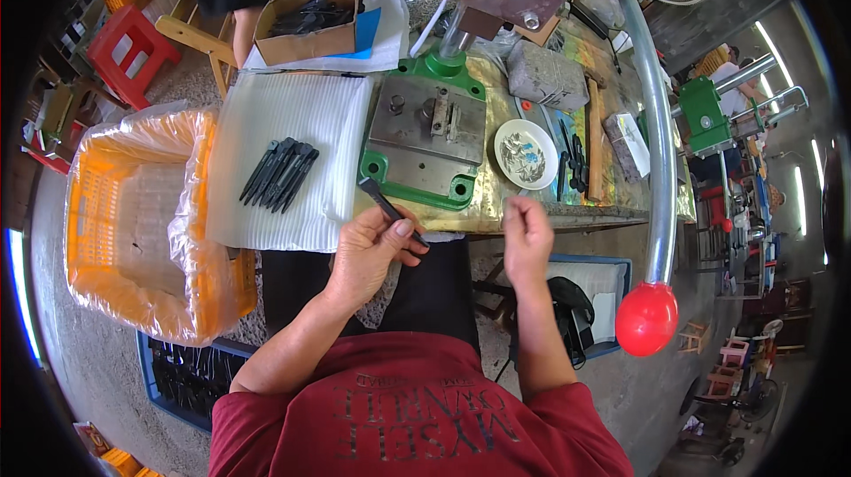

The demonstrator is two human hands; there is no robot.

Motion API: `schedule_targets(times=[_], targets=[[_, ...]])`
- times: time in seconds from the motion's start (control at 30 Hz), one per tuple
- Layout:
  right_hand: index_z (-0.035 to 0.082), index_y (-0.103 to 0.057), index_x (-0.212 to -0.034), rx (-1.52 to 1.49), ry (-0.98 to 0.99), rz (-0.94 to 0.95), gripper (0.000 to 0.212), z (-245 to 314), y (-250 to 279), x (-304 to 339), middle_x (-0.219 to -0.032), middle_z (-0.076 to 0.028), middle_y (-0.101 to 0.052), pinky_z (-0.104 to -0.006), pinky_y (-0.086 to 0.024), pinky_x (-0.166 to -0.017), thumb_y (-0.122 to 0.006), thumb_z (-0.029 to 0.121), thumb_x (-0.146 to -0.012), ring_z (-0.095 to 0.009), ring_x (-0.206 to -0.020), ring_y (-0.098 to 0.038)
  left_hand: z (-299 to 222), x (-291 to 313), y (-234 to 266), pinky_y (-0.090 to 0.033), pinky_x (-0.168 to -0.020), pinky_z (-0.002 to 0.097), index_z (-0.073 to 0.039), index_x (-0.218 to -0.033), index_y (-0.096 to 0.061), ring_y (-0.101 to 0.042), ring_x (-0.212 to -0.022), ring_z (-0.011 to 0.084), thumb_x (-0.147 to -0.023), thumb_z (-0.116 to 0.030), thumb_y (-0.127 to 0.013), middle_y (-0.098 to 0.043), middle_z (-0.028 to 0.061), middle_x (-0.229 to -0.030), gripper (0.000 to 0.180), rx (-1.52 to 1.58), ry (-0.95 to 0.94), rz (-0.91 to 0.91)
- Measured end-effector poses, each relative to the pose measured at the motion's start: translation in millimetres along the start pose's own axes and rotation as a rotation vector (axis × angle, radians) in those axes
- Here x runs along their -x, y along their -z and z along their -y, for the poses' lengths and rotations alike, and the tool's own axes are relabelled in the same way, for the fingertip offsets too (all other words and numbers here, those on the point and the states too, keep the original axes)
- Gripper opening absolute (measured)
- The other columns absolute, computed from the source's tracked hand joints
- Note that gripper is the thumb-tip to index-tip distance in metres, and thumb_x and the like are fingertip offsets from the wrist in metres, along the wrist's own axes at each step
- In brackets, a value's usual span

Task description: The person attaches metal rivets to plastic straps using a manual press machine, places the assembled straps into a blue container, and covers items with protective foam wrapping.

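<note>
The held black piece (387,207) is smooth and mostly matt; whether plastic or coated metal cannot be told. The ribbed white sheet (332,113) looks like soft foam. Glossy green paint coats the metal press base (417,183), whose bare metal plate (399,136) is dull and scuffed. The lever (659,167) is smooth, shiny metal, its red knob (645,319) glossy. Crinkled, shiny plastic film (191,255) lines the orange plastic basket (96,230). The box (306,46) is matt cardboard.

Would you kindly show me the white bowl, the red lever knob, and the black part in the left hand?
White bowl (531,180): head view, near inner wall.
Red lever knob (646,319): head view, middle of the ball.
Black part (382,201): head view, exposed shaft.
</note>
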State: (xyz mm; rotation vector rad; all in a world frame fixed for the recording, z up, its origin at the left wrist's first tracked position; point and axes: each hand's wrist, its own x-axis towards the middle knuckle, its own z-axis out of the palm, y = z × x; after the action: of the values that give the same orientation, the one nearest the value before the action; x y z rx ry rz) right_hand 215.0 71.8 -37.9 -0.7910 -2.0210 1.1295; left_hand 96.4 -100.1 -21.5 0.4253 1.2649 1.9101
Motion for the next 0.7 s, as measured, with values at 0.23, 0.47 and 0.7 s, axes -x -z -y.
schedule_targets(times=[0.23, 0.47, 0.7], targets=[[0.001, -0.054, -0.08, 0.471, 0.112, 0.021, 0.007, -30, 29, -72, -0.074, -0.013, -0.053, -0.0334, -0.041, -0.061, -0.053, 0.006, -0.076, -0.026, -0.067, -0.052, 3, -2, 4, -0.051, -0.052, 0.0205, -0.002, -0.092, -0.048, -0.06, -0.069, 0.0168, -0.085, -0.011, -0.046, -0.054, 0.0068, -0.083, 0.011, 0.027, 0.046, 0.004], [0.004, -0.053, -0.078, 0.768, 0.166, 0.086, 0.01, -58, 19, -95, -0.079, -0.013, -0.055, -0.0416, -0.04, -0.063, -0.052, 0.013, -0.076, -0.031, -0.073, -0.053, 5, -4, 7, -0.05, -0.054, 0.0214, -0.001, -0.092, -0.048, -0.059, -0.068, 0.0143, -0.086, -0.009, -0.044, -0.054, 0.0068, -0.081, 0.011, 0.028, 0.088, -0.005], [0.005, -0.053, -0.084, 1.083, -0.01, 0.209, 0.014, -37, 7, -94, -0.088, -0.011, -0.055, -0.0534, -0.033, -0.07, -0.049, 0.017, -0.077, -0.03, -0.085, -0.052, 11, -5, 9, -0.05, -0.054, 0.0213, -0.001, -0.092, -0.048, -0.059, -0.067, 0.0138, -0.086, -0.01, -0.045, -0.055, 0.0066, -0.08, 0.011, 0.014, 0.089, -0.005]])
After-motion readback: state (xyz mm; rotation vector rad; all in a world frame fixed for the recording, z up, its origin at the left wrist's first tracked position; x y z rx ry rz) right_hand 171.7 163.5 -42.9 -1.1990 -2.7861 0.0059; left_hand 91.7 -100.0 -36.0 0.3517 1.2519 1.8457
